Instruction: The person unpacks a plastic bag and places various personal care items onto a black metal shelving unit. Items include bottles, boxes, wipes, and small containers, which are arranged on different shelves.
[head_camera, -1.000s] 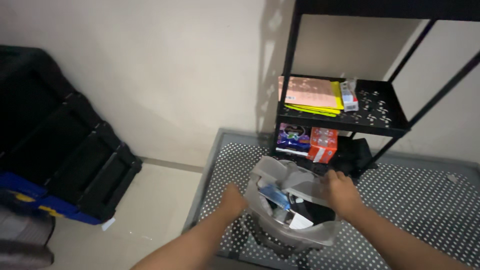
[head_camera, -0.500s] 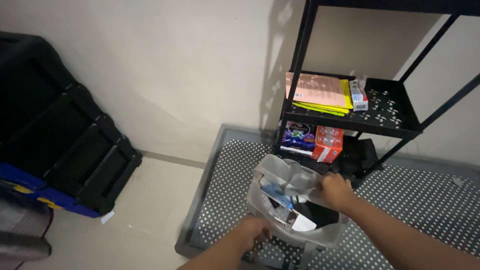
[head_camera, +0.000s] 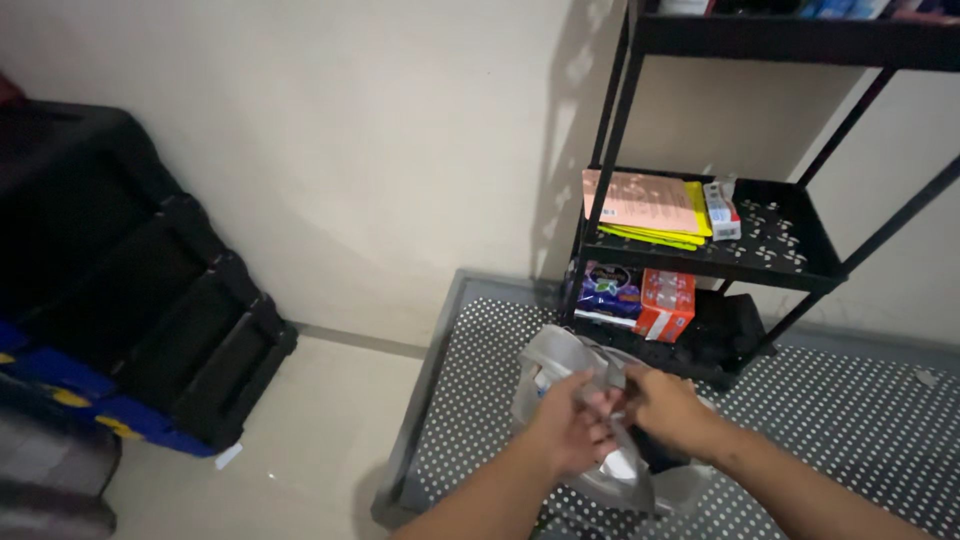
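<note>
Gathering grey plastic bag (head_camera: 575, 440): soft, light, we judge; left hand (head_camera: 570, 432), right hand (head_camera: 662, 408) clamped on its handles (head_camera: 612, 385).

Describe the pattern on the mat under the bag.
The mat is dark grey with rows of small white dots, seen best in the head view.

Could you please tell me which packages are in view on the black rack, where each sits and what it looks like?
Pink envelope: middle shelf, flat, on yellow packets.
White box: middle shelf, right of the envelope, small, red and blue marks.
Purple pack: lower shelf, left.
Red box: lower shelf, beside the purple pack.
</note>
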